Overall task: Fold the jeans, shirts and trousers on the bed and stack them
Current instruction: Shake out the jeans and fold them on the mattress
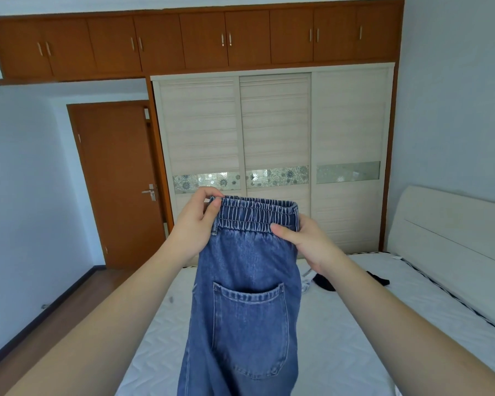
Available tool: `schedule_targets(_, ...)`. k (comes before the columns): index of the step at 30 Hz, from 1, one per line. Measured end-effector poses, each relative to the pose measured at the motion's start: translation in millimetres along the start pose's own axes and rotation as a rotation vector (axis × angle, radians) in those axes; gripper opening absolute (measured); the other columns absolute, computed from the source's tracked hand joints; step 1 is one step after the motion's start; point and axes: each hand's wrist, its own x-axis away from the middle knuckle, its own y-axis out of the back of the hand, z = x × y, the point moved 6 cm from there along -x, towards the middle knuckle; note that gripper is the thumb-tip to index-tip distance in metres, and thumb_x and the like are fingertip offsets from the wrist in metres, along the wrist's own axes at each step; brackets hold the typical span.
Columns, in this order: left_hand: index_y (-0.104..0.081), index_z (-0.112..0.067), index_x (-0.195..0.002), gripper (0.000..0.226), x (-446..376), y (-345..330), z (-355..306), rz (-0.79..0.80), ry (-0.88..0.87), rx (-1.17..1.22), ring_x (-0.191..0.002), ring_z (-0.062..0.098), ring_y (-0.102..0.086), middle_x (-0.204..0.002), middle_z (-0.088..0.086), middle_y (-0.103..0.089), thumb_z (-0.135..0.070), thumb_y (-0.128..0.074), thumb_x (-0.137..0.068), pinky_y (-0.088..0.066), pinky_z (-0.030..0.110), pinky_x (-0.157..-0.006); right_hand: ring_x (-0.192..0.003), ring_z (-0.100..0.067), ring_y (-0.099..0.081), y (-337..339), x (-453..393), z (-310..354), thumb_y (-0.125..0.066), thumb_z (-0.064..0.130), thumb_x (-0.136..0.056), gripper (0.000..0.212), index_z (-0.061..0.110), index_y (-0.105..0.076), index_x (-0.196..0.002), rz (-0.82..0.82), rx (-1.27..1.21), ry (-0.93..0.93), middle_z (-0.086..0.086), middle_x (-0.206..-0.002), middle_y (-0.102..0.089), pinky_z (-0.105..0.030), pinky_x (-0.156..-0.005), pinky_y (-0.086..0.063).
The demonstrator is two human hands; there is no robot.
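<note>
Holding the jeans (242,295) up in front of you, your hands grip the gathered waistband at both ends, and the legs hang straight down over the bed (340,338) with one back pocket facing you. At about nine o'clock from the waistband, your left hand (195,224) pinches its left corner between thumb and curled fingers. At about three o'clock, your right hand (306,241) clamps the right end, thumb laid across the near side of the band and fingers wrapped behind it. Both forearms reach in from the lower corners.

Going left to right behind them: a brown door (117,184) stands at ten o'clock from the jeans, a pale wardrobe (275,132) with sliding doors at twelve o'clock under a row of brown cupboards (200,41), and a cream headboard (452,235) at three o'clock. Just right of the jeans, at about three o'clock past your right wrist, a dark garment (325,282) and something white lie on the white quilted bed.
</note>
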Motion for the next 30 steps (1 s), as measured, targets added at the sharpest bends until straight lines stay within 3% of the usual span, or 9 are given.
schedule_targets(2,-0.049,-0.036,-0.106,0.01,-2,4,0,-0.044,-0.012,-0.024,-0.089,0.016,-0.064,-0.1,0.001,-0.066,-0.031,-0.04,-0.104,-0.049,0.015,-0.071,-0.091,-0.005,-0.071,2,-3,17,-0.082,0.045,-0.072,0.04,0.029,-0.067,-0.106,-0.059,0.096,0.094,0.015,-0.1,-0.075,-0.018,-0.071,-0.055)
schedule_targets(4,-0.047,-0.037,-0.107,0.008,-6,10,-3,-0.064,-0.006,-0.033,-0.087,0.025,-0.062,-0.102,0.016,-0.065,-0.036,-0.042,-0.102,-0.055,0.034,-0.079,-0.085,0.0,-0.071,2,-5,36,-0.079,0.042,-0.078,0.026,0.032,-0.067,-0.1,-0.114,0.18,0.185,0.021,-0.095,-0.074,-0.01,-0.064,-0.051)
schedule_targets(6,-0.044,-0.038,-0.116,0.022,-8,16,-7,-0.045,0.003,0.042,-0.099,0.019,-0.065,-0.117,0.011,-0.06,-0.044,-0.049,-0.096,-0.056,0.044,-0.084,-0.083,0.002,-0.07,3,-7,55,-0.075,0.044,-0.082,0.02,0.034,-0.067,-0.098,-0.156,0.222,0.247,0.022,-0.093,-0.073,-0.008,-0.063,-0.05)
schedule_targets(9,-0.034,-0.046,-0.134,0.067,-11,17,-16,0.065,0.013,0.152,-0.108,-0.003,-0.061,-0.126,-0.018,-0.056,-0.051,-0.071,-0.077,-0.054,0.016,-0.079,-0.087,-0.002,-0.07,2,-9,81,-0.07,0.049,-0.085,0.025,0.031,-0.067,-0.102,-0.189,0.22,0.314,0.017,-0.096,-0.074,-0.018,-0.073,-0.054)
schedule_targets(11,-0.039,-0.046,-0.132,0.078,-13,16,-19,0.098,0.027,0.082,-0.106,-0.012,-0.058,-0.119,-0.026,-0.06,-0.049,-0.083,-0.067,-0.049,0.008,-0.08,-0.094,-0.007,-0.07,3,-13,96,-0.068,0.051,-0.086,0.038,0.024,-0.065,-0.112,-0.216,0.199,0.344,0.009,-0.103,-0.074,-0.031,-0.085,-0.056)
schedule_targets(16,-0.057,-0.04,-0.115,0.051,-22,23,-31,-0.017,0.017,0.059,-0.099,-0.008,-0.063,-0.108,-0.026,-0.068,-0.043,-0.082,-0.071,-0.051,0.021,-0.085,-0.101,-0.015,-0.069,3,-18,120,-0.071,0.056,-0.08,0.05,0.022,-0.06,-0.115,-0.213,0.147,0.357,0.004,-0.11,-0.072,-0.047,-0.094,-0.054)
schedule_targets(22,-0.062,-0.029,-0.119,0.047,-33,34,-45,-0.125,0.009,0.156,-0.101,0.001,-0.066,-0.109,-0.017,-0.071,-0.032,-0.083,-0.076,-0.054,0.031,-0.089,-0.099,-0.006,-0.07,-1,-18,113,-0.082,0.065,-0.058,0.067,0.038,-0.057,-0.114,0.012,0.177,0.225,0.012,-0.111,-0.072,-0.033,-0.087,-0.056)
schedule_targets(27,-0.065,-0.023,-0.116,0.051,-31,43,-43,-0.17,0.045,0.233,-0.097,0.006,-0.07,-0.107,-0.011,-0.073,-0.031,-0.087,-0.071,-0.059,0.034,-0.083,-0.09,-0.016,-0.073,5,-18,100,-0.082,0.04,-0.076,0.031,0.023,-0.073,-0.101,-0.02,0.167,0.239,0.004,-0.098,-0.077,-0.039,-0.083,-0.058)
schedule_targets(30,-0.067,-0.026,-0.115,0.056,-28,52,-46,-0.153,0.049,0.192,-0.099,0.006,-0.069,-0.108,-0.012,-0.073,-0.037,-0.088,-0.065,-0.058,0.031,-0.081,-0.089,-0.012,-0.073,4,-21,105,-0.08,0.037,-0.079,0.025,0.024,-0.074,-0.1,-0.051,0.141,0.277,0.008,-0.096,-0.076,-0.037,-0.081,-0.058)
